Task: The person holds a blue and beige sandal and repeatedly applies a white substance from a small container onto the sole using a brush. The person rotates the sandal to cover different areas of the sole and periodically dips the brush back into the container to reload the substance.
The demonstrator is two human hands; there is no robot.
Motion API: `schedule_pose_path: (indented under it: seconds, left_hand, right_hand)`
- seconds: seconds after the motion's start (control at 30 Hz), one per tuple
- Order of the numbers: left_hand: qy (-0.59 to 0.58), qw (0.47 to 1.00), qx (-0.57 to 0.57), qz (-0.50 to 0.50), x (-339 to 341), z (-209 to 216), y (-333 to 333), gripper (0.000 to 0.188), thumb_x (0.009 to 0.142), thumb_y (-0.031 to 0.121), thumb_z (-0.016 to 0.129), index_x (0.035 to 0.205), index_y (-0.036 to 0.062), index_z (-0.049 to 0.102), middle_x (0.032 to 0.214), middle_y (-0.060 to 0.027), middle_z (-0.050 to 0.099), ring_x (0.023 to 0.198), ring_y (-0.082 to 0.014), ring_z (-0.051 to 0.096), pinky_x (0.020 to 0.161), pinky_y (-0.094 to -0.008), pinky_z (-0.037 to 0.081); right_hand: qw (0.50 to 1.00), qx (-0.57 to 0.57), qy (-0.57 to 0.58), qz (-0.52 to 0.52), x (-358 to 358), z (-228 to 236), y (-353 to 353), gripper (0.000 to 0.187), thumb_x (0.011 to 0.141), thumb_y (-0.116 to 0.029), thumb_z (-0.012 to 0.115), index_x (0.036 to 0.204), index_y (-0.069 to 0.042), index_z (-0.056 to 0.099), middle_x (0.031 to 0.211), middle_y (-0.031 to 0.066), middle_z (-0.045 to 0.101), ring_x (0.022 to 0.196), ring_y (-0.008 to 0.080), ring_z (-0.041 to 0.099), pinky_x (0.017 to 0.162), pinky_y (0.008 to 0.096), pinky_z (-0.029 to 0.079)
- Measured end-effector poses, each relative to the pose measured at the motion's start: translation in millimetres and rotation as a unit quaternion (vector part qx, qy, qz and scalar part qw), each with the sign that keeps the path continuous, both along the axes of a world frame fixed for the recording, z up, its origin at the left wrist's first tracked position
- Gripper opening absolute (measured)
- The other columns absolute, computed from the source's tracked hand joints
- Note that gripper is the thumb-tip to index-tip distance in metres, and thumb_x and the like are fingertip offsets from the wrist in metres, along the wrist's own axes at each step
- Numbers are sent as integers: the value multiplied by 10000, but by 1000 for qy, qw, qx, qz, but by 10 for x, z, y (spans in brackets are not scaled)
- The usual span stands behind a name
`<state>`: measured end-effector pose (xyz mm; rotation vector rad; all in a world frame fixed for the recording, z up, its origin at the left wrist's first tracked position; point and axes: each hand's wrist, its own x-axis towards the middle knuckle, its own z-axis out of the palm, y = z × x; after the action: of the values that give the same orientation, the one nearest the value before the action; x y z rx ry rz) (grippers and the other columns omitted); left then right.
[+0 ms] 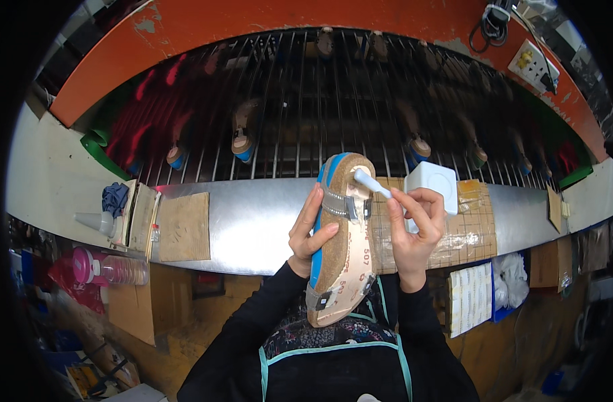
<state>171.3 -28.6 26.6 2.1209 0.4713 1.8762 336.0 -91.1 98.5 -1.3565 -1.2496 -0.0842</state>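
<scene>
A shoe point(352, 258) is tilted in front of me, its underside facing up, with a brown cork edge, a pale insole board, a blue side and grey straps folded over the bottom. My left hand point(306, 231) grips it along the left side, thumb on the cork edge. Between the fingertips of my right hand point(419, 231) is a short pale stick-shaped tool point(372, 183). Its thick end touches the far part of the shoe's underside; whether it has bristles cannot be made out. Just beyond my right hand stands a white square container point(432, 179), partly covered by the fingers.
Across the metal bench point(243, 228) lies a taped cardboard sheet point(467, 238) on the right and a brown board point(184, 228) on the left. Beyond, shoes point(242, 144) rest on a rack of metal rods point(286, 100). A pink-lidded bottle point(119, 269) sits low left.
</scene>
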Motion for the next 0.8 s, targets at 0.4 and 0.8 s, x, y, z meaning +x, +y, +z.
schedule_pose_path:
  seconds: [0.4, 0.8]
  left_hand:
    - [33, 999, 43, 4, -124, 212, 45, 453, 729, 148, 798, 1129, 228, 598, 1364, -239, 523, 1230, -440, 535, 1003, -499, 494]
    - [12, 999, 45, -28, -98, 359, 70, 469, 729, 134, 793, 1142, 227, 590, 1370, -232, 520, 1245, -437, 523, 1019, -496, 480]
  right_hand:
    - [996, 15, -84, 26, 137, 144, -34, 219, 726, -90, 798, 940, -120, 768, 903, 28, 589, 831, 158, 546, 803, 318, 330]
    - [991, -24, -82, 105, 285, 298, -89, 193, 725, -108, 796, 915, -110, 770, 859, 18, 578, 744, 142, 515, 760, 308, 328]
